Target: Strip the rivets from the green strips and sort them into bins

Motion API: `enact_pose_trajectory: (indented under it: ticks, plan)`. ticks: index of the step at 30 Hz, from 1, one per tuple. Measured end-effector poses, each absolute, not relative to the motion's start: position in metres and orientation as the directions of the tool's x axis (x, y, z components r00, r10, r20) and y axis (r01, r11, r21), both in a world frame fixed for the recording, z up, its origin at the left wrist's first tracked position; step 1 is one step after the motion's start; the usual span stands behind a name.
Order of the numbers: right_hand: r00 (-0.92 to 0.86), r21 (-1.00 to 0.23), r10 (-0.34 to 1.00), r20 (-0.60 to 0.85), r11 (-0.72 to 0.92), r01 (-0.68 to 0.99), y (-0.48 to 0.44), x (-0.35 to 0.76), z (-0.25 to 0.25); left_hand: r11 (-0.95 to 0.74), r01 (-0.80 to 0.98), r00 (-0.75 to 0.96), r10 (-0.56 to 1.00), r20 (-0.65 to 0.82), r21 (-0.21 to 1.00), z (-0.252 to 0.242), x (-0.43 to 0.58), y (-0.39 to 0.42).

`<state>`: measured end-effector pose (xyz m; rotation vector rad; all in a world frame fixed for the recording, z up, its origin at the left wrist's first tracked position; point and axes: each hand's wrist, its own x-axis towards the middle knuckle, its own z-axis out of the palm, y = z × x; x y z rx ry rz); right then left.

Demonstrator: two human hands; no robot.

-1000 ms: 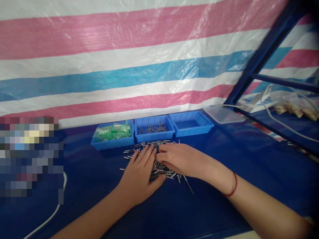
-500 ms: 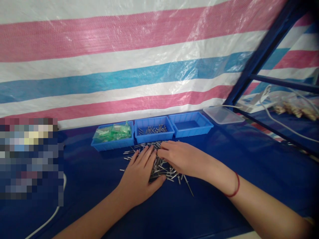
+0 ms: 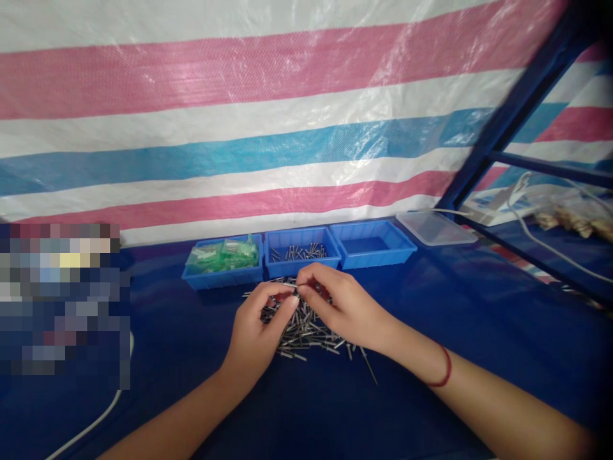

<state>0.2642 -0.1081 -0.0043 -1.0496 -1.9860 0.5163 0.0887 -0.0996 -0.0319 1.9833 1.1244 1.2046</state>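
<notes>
A heap of small metal pins (image 3: 306,332) lies on the blue table (image 3: 431,358) in front of three blue bins. Raised just above the heap, my left hand (image 3: 258,326) and my right hand (image 3: 342,305) meet fingertip to fingertip. Both are curled in a pinch, and a thin pin seems to run between them at the fingertips. A red string circles my right wrist. The left bin (image 3: 223,263) holds green plastic parts, the middle bin (image 3: 301,252) has several pins, and the right bin (image 3: 372,244) looks empty.
A clear plastic lid or tray (image 3: 435,228) lies right of the bins. A striped tarp (image 3: 268,128) backs the table. A blue frame post (image 3: 507,115) rises at right, with white cables and a power strip (image 3: 502,198) behind it. A white cable (image 3: 96,415) curves at lower left.
Both hands lay flat on the heap before. They have lifted off it and curled into a pinch at the fingertips. The view has shifted slightly.
</notes>
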Motion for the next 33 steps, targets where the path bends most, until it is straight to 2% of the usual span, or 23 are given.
enact_pose_trajectory:
  ticks: [6, 19, 33]
  plan:
    - [-0.318, -0.699, 0.826, 0.465, 0.563, 0.44, -0.1126, 0.2586, -0.0057, -0.428, 0.301, 0.138, 0.904, 0.405, 0.853, -0.0357, 0.0864, -0.0989]
    - [-0.325, -0.711, 0.84, 0.434, 0.541, 0.449, -0.1104, 0.2554, -0.0121, -0.482, 0.285, 0.186, 0.876, 0.446, 0.828, -0.0367, 0.0848, -0.0979]
    - [-0.209, -0.687, 0.785, 0.583, 0.614, 0.389, -0.111, 0.2598, -0.0037, -0.505, 0.323, 0.192, 0.863, 0.467, 0.801, -0.0384, 0.0833, -0.0993]
